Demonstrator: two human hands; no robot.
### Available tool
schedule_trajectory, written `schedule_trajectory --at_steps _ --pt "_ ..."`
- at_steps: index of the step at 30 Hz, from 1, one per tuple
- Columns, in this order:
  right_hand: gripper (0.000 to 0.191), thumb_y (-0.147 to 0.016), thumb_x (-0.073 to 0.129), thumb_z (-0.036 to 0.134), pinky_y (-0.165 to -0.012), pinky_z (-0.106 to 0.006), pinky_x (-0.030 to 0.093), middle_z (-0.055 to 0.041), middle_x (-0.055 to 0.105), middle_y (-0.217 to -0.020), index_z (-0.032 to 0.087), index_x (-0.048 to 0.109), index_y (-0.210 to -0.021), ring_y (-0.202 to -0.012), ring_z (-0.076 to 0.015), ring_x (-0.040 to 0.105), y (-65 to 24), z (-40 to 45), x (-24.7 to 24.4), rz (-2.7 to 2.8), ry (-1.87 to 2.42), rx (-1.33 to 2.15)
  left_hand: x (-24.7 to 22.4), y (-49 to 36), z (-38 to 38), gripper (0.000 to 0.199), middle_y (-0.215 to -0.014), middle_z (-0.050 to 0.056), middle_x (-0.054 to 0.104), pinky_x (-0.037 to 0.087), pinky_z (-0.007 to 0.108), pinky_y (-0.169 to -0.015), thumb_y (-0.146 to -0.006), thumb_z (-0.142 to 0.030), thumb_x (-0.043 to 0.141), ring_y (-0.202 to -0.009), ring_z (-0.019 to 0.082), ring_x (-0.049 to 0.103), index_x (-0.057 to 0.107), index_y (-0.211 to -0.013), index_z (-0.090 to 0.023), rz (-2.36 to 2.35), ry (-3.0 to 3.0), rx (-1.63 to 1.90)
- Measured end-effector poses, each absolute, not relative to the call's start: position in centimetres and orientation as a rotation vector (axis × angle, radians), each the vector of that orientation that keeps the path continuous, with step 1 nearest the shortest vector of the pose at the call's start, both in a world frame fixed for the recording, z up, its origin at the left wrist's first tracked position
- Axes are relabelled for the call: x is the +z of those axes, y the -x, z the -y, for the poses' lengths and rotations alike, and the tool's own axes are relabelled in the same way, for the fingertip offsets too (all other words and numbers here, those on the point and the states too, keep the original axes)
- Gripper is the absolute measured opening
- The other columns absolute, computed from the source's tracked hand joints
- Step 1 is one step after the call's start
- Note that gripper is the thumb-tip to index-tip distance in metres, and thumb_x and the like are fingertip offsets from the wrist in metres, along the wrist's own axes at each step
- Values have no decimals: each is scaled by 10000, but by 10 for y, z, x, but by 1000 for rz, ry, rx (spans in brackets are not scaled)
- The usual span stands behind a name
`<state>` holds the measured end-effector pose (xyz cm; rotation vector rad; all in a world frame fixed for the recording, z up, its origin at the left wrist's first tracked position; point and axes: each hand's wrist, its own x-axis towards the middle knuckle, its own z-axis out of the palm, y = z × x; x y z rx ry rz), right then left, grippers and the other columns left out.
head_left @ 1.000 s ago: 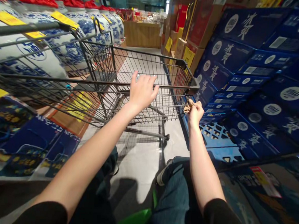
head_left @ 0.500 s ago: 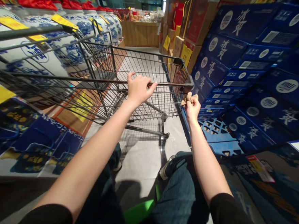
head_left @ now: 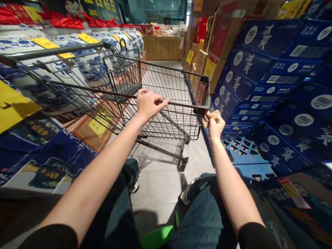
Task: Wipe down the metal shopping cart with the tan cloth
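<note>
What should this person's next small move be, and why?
I'd probably press the tan cloth against the front corner of the shopping cart: the right hand pinches it close beside that corner; the left hand rests over the top rail and could steady the cart.

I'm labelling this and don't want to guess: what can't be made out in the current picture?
All in the head view:
How far the left hand wraps the cart rail: hidden by its back.
Part of the tan cloth: covered by the right hand.
Full text of the large yellow sign: cut off by the left edge.
Goods on the far counter: too small and blurred.
</note>
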<state>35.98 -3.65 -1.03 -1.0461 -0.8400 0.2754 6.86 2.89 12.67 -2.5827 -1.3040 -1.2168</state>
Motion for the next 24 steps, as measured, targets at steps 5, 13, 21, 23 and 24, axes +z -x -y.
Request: schedule_trajectory --at_steps 5,13,21,23,24 --pt "77 -724 588 250 -661 -274 467 53 522 -653 225 561 -656 -654 -126 469 -344 40 -2 781 1046 216 132 -44 -33 554 -617 6 603 357 532 -1115 -878 -655 529 -781 218 578 465 -526 -233 1355 2626 -1158" --pt "71 -676 541 283 -878 -378 589 21 566 -688 232 589 -666 -762 -181 568 -343 46 14 663 1073 51 137 -9 -37 486 -609 12 601 368 525 -1062 -863 -571 501 -774 215 541 518 -508 -239 1391 2684 -1084" --pt "68 -713 507 283 -948 -442 601 -7 574 -765 254 557 -750 -806 -217 616 -355 47 25 533 1049 -156 135 23 -35 382 -716 30 706 346 549 -1134 -828 -440 478 -863 242 606 538 -505 -245 1332 2771 -999" --pt "66 -726 505 285 -922 -435 602 -12 570 -783 257 552 -762 -792 -214 611 -356 52 30 543 1046 -211 135 30 -39 368 -756 43 712 359 548 -1127 -825 -428 470 -895 249 609 544 -515 -244 1324 2772 -991" --pt "67 -732 504 284 -916 -432 601 -14 573 -787 257 556 -765 -792 -215 611 -355 55 33 561 1045 -231 135 34 -42 369 -763 49 712 367 549 -1121 -828 -424 463 -912 254 609 535 -515 -244 1310 2780 -972"
